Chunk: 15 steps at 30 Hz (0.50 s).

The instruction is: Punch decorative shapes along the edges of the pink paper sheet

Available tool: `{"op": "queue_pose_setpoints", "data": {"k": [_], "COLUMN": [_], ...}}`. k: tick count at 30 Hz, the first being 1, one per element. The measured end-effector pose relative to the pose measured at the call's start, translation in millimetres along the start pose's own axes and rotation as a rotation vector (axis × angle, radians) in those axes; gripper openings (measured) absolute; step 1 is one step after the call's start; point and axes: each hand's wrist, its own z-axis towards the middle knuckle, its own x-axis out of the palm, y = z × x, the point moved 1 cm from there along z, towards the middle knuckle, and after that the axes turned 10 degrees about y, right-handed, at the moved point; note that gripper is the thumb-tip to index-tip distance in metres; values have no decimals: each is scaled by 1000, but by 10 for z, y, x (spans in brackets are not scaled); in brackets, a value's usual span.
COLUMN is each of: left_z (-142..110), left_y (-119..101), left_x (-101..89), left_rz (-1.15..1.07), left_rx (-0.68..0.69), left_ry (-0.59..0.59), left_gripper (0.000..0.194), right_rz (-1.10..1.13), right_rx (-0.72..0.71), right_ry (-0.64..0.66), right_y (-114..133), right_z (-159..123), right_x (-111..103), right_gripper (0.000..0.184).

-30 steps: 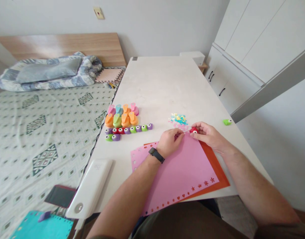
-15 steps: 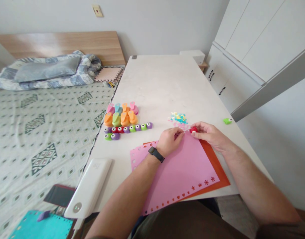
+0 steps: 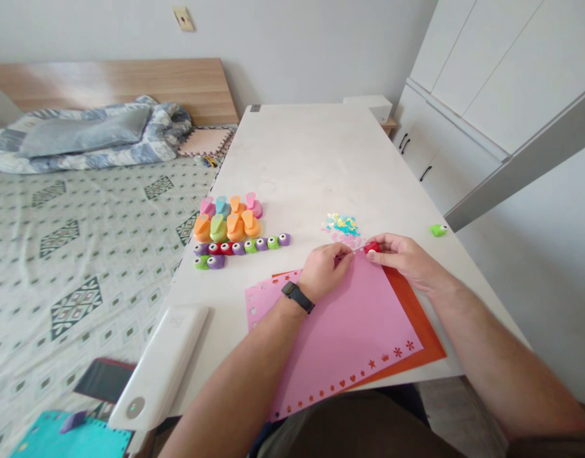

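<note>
My right hand (image 3: 401, 256) grips a small red craft punch (image 3: 371, 247) between thumb and fingers, at the far right corner of a pink sheet of paper (image 3: 354, 318). Beside it, my left hand (image 3: 326, 270) has its fingers pinched on the sheet's far edge. Punched shapes such as hearts, stars and crowns run along the near edge. An orange sheet (image 3: 419, 321) lies underneath, showing mostly on the right. Just beyond my hands sits a pile of blue, yellow and pink paper cutouts (image 3: 342, 226). Whether the punch has the paper in its slot cannot be made out.
Large craft punches (image 3: 233, 226) and rows of small ones (image 3: 239, 248) stand on the left of the white table (image 3: 311, 159). A green punch (image 3: 438, 229) lies near the right edge. A white device (image 3: 163, 366) overhangs the left edge, near a patterned bed (image 3: 105, 254).
The view has shifted slightly. Both hands, the paper and the red punch keep almost the same positions.
</note>
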Motion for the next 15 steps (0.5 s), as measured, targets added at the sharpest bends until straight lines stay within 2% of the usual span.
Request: {"op": "queue_pose_setpoints", "data": {"k": [15], "left_z": [-3], "left_y": [-19], "left_x": [3], "left_rz": [28], "left_rx": [-9], "left_ry": [8], "left_gripper": [15], "right_rz": [-51], "right_rx": [-56], "right_ry": [-32], "right_y": [58], "right_z": [-15], "right_x": [64], "right_gripper": [36]}}
